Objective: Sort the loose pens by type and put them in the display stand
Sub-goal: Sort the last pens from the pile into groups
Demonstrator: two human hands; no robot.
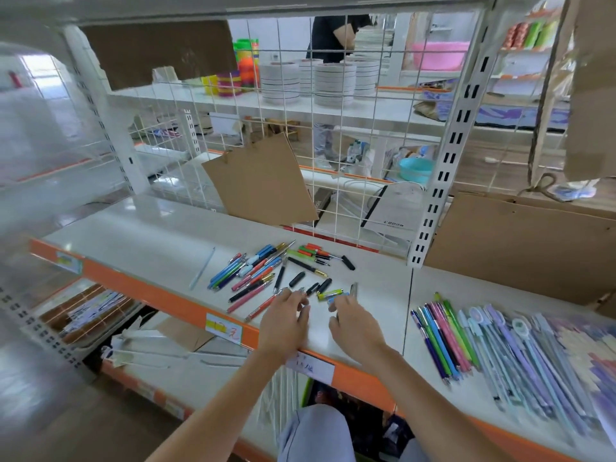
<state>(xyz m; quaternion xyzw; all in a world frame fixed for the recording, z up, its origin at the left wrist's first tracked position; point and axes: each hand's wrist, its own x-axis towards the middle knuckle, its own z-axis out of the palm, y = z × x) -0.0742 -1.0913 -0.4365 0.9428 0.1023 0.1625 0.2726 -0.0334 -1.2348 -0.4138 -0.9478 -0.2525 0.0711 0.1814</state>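
Shop: shelf (166,296) with price tags (224,328), stacked plates (333,83), plastic basins (436,55).

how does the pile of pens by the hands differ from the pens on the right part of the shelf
The loose pile is jumbled, its pens crossing at many angles; the right-hand row lies side by side, nearly parallel. The pile includes black pens and separate caps; the row runs blue, green and pink, then pale purple. Both lie flat on the white shelf.

hands: two showing, left hand (286,323), right hand (354,323)
loose pens (256,273): sitting mid-frame in a heap, too tangled to count, roughly two dozen
sorted pens (443,338): lying lower right, about ten
plate stacks (333,80): standing top centre, around four
price labels (224,329): three showing
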